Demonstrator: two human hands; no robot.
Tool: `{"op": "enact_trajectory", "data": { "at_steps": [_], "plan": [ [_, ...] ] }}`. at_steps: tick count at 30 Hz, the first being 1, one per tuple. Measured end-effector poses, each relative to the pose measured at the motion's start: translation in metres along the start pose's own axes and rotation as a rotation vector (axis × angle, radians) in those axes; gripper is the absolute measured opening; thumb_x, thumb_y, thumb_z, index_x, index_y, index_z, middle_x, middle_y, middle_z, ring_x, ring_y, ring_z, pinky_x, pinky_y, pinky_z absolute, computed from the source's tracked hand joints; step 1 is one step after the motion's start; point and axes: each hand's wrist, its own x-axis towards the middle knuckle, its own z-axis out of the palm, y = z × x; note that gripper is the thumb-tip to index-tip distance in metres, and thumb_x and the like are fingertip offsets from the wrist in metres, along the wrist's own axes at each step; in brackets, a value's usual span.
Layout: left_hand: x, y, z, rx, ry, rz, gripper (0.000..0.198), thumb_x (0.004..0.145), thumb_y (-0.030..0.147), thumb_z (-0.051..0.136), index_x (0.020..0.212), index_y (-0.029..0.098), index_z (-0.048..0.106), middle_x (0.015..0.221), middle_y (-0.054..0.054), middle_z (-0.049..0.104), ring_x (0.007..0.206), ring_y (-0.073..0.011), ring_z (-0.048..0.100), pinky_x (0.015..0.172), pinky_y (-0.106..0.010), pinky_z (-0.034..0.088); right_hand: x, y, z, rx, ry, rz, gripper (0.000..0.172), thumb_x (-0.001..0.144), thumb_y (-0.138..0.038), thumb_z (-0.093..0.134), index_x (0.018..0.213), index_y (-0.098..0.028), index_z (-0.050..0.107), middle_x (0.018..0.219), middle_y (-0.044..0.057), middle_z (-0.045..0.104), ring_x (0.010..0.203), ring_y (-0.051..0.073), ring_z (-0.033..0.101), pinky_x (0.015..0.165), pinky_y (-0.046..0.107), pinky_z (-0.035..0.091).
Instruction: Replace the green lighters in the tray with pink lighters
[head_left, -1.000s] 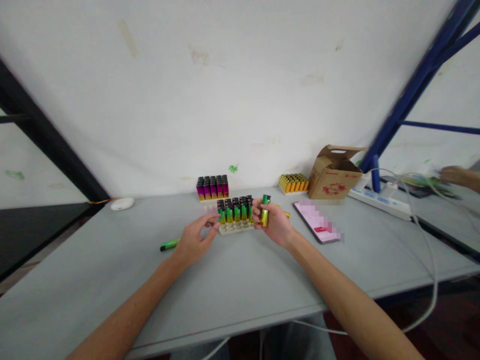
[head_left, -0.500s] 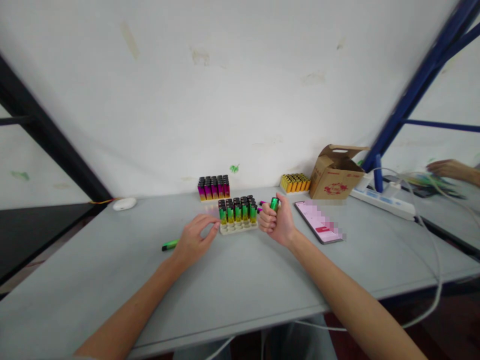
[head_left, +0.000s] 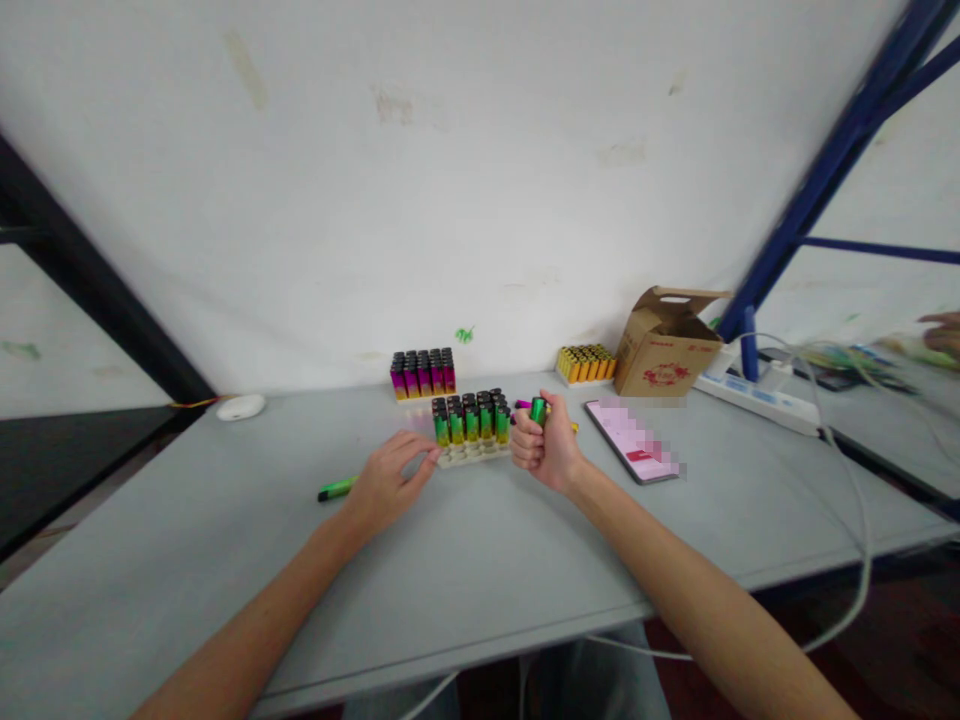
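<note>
A grey table [head_left: 480, 560] is seen from above, with a white wall behind it. Near the middle, the right hand [head_left: 546, 450] is closed in a fist around a green lighter [head_left: 538, 410], whose top sticks up above the fingers. Just left of it, a white tray [head_left: 472, 453] is filled with upright green lighters with black caps. The left hand [head_left: 386, 480] is laid flat on the table, fingers loosely spread, its fingertips touching the tray's near left corner; nothing is held in it. A loose green lighter [head_left: 336, 488] is lying just left of that hand. Farther back, a tray of purple lighters [head_left: 423, 374] and a tray of yellow lighters [head_left: 587, 364] are set by the wall. To the right, a phone [head_left: 634, 440], a cardboard box [head_left: 667, 345] and a power strip [head_left: 757, 395] are placed.
</note>
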Motion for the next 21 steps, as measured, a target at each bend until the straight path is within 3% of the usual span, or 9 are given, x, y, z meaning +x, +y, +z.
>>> {"op": "enact_trajectory", "data": {
  "at_steps": [5,21],
  "plan": [
    [0.0,-0.0003,0.0003,0.002,-0.006,0.004,0.023,0.095,0.03,0.048,0.085,0.019,0.066,0.083,-0.006,0.071,0.081,-0.0191,0.065,0.079,-0.032,0.052,-0.0005,0.0016,-0.0009,-0.013,-0.042,-0.017,0.051,0.082,-0.061,0.03,0.047,-0.023,0.028,0.041,-0.009,0.014,0.036,0.007,0.006,0.033,0.019,0.013],
    [0.0003,0.0002,0.0006,-0.007,-0.007,-0.03,0.026,0.094,0.033,0.047,0.083,0.02,0.067,0.082,-0.007,0.071,0.08,-0.0197,0.065,0.079,-0.033,0.053,-0.0008,0.0005,0.0031,0.049,0.008,0.009,0.045,0.083,-0.052,0.034,0.05,-0.023,0.026,0.043,-0.01,0.013,0.039,0.007,0.003,0.032,0.018,0.014]
  ]
}}
